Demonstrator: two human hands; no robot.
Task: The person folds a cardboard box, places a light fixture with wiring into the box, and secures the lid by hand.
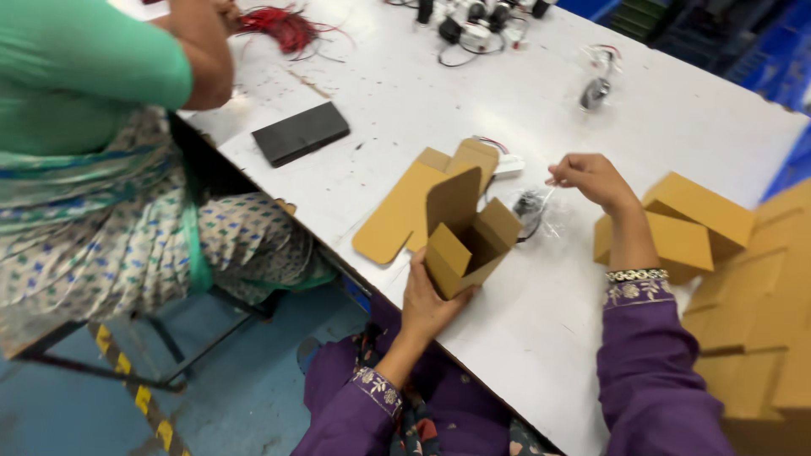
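Note:
My left hand (pixel 427 300) grips a small brown cardboard box (pixel 465 236) from below, holding it at the table's near edge with its flaps open. My right hand (pixel 591 177) pinches the top of a clear plastic bag (pixel 536 211) that holds a small black part and lies on the white table (pixel 507 101) just right of the box. Flat unfolded cardboard blanks (pixel 405 203) lie behind the box. A white part with red wires (pixel 507 165) rests beside the blanks.
Folded brown boxes (pixel 684 224) are stacked at the right, with more cardboard (pixel 760 321) at the near right. A person in green (pixel 93 127) sits at the left by a black flat pad (pixel 300 133) and red wires (pixel 283 25). Bagged parts (pixel 596 89) and cables (pixel 473 25) lie far back.

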